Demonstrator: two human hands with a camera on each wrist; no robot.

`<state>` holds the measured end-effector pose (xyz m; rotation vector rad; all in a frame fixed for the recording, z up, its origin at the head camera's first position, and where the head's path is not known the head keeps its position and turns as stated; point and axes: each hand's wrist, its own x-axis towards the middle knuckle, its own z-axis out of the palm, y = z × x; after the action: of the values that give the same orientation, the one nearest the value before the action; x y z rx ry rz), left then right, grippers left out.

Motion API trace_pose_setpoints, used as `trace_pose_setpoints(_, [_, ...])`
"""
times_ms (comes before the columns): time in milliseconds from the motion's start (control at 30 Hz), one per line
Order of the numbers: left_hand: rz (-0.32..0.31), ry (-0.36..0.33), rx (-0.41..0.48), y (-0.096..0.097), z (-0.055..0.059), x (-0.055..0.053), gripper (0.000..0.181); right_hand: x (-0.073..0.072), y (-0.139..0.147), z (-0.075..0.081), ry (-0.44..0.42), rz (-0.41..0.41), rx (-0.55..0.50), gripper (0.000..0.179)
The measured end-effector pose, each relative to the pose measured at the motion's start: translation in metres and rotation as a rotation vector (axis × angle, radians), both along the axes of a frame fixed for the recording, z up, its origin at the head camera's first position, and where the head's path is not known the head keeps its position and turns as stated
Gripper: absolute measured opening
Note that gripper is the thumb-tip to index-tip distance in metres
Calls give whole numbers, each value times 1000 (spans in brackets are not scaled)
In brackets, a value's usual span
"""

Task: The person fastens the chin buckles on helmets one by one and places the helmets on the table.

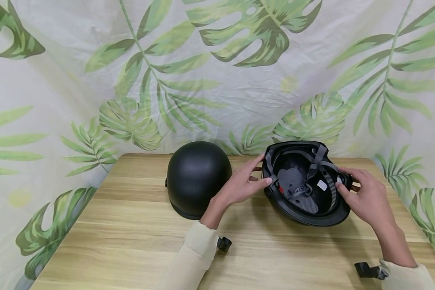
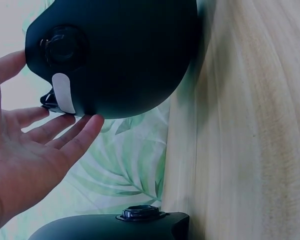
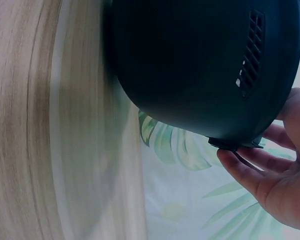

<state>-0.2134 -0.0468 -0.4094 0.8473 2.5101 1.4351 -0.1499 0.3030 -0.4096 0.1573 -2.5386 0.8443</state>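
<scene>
A black helmet (image 1: 301, 183) lies crown down on the wooden table, tilted so its inside faces me. Grey straps, grey padding and a small white label show within it. My left hand (image 1: 244, 181) holds its left rim, thumb inside and fingers along the outer shell. In the left wrist view, those fingertips (image 2: 92, 122) press the shell beside a round knob and a white strip. On the right side, my right hand (image 1: 367, 195) grips the rim with the thumb inside. A vent grille (image 3: 251, 55) shows on the shell in the right wrist view.
A second black helmet (image 1: 199, 177) sits dome up on the table (image 1: 130, 241), just left of my left forearm. Leaf-patterned cloth (image 1: 239, 80) hangs behind the table and along its sides. Small black camera mounts (image 1: 224, 244) stick out from both cuffs.
</scene>
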Motion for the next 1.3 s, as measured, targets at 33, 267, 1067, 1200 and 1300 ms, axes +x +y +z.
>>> trace_pose_setpoints(33, [5, 5, 3, 0, 0, 0, 78, 0, 0, 0, -7, 0, -1, 40])
trace_pose_setpoints(267, [21, 55, 100, 4, 3, 3, 70, -2, 1, -5, -105, 5, -26, 43])
trace_pose_setpoints(1067, [77, 155, 83, 16, 5, 3, 75, -14, 1, -31, -120, 21, -53, 42])
trace_pose_setpoints(1200, [53, 169, 25, 15, 6, 4, 84, -14, 0, -32, -179, 19, -33, 44])
trace_pose_setpoints(1300, [60, 179, 5, 17, 7, 5, 86, -14, 1, -32, -224, 52, -53, 42])
